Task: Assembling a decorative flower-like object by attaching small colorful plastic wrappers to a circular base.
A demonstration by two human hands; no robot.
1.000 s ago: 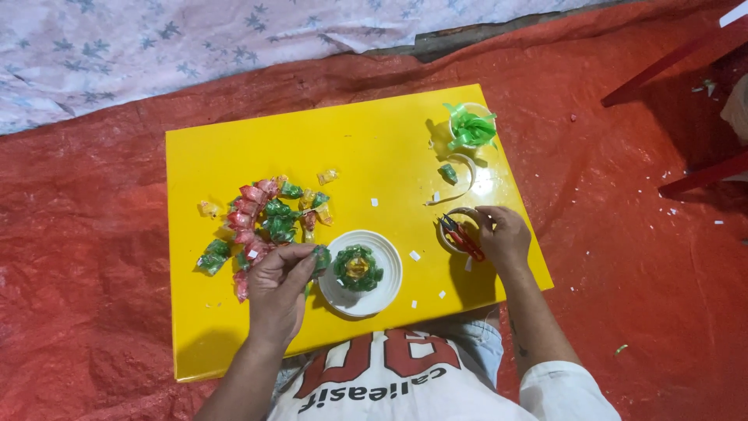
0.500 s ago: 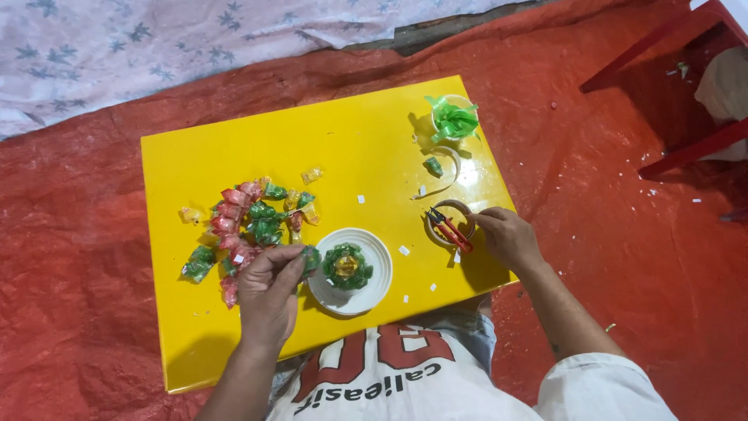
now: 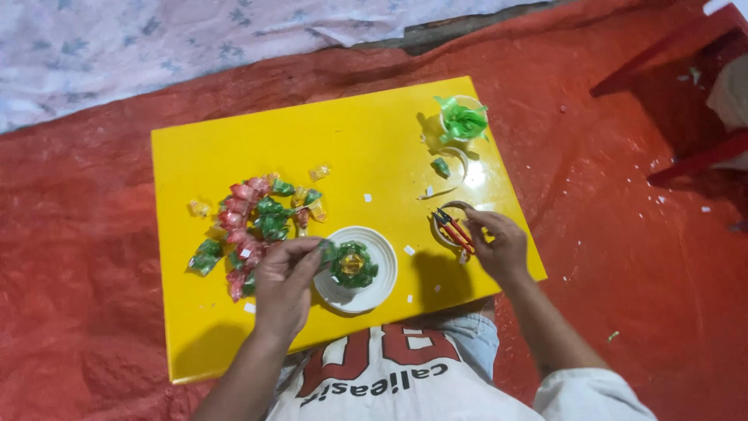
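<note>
Yellow table [image 3: 374, 132]: left hand [image 3: 284, 284] pinching green candy [image 3: 327, 251]; right hand [image 3: 499, 245] clamped around up-left-pointing red scissors [image 3: 453, 228].

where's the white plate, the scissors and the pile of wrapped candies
white plate [image 3: 379, 290], head view, bare rim
scissors [image 3: 452, 228], head view, red handles
pile of wrapped candies [image 3: 257, 218], head view, middle of pile

Red tarp [image 3: 93, 257] covers the floor beneath a yellow table [image 3: 234, 144].
</note>
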